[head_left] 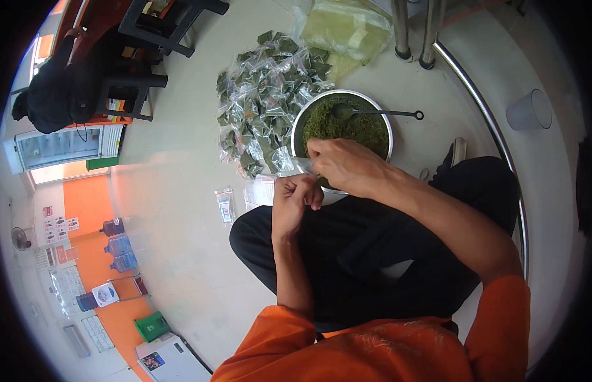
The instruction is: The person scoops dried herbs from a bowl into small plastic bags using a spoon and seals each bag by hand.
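Note:
Both hands meet at the near left rim of a round metal bowl (390, 137) holding green shredded herb (366, 130). My left hand (297, 196) is closed, pinching the edge of a small clear plastic bag (302, 164). My right hand (342, 164), its fingers bent together over the rim, grips the upper part of the same bag. A dark spoon (398, 113) lies across the bowl, its handle over the right rim. Beyond the bowl's left side is a heap of small filled clear bags (264, 95).
Plastic packets (225, 205) lie on the floor left of my knee. A large yellowish bag (344, 28) is at the top. Right of it stand metal legs and a curved rail (480, 102), with a translucent cup (529, 111) beyond. Dark stools and a person (54, 95) are upper left.

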Demonstrator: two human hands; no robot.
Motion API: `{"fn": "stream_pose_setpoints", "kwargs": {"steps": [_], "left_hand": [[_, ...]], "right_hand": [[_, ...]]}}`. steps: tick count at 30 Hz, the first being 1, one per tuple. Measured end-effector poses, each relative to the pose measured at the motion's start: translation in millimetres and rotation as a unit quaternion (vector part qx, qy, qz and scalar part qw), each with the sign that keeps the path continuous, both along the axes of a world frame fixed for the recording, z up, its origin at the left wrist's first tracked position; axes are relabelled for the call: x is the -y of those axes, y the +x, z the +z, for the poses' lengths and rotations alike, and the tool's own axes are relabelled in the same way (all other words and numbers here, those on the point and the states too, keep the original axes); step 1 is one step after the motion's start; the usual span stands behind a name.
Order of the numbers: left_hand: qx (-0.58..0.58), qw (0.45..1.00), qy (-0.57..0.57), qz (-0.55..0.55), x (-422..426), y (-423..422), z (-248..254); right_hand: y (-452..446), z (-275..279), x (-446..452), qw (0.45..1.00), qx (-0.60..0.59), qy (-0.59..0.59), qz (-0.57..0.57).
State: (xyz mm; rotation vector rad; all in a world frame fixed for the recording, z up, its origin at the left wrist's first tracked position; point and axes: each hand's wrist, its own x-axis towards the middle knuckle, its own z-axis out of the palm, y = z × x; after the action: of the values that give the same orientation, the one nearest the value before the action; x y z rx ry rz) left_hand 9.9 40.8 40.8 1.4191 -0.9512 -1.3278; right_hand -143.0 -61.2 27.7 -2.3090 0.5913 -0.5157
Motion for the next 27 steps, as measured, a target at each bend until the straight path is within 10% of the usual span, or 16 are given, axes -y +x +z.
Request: {"fn": "stream_pose_setpoints", "kwargs": {"steps": [4,10,17,27], "left_hand": [[0.352,0.898,-0.248,0.092,9.8,-8.1,-4.6],[0.568,0.791,-0.228,0.018,20.8,-10.4,-23.3],[0.642,0.701,-0.300,0.074,21.8,-14.6,-31.3],[0.614,0.725,-0.301,0.082,26.7,-17.2,-38.5]], "right_hand": [[-2.7,-9.6,12.3,0.996,0.067,0.006,-0.066],[1.9,-4.3,8.8,0.978,0.194,0.076,-0.008],[-3.6,-12.2,-1.1,0.971,0.193,0.129,-0.058],[10.1,-25.6,-5.4,0.951,0.098,0.265,-0.127]]}}
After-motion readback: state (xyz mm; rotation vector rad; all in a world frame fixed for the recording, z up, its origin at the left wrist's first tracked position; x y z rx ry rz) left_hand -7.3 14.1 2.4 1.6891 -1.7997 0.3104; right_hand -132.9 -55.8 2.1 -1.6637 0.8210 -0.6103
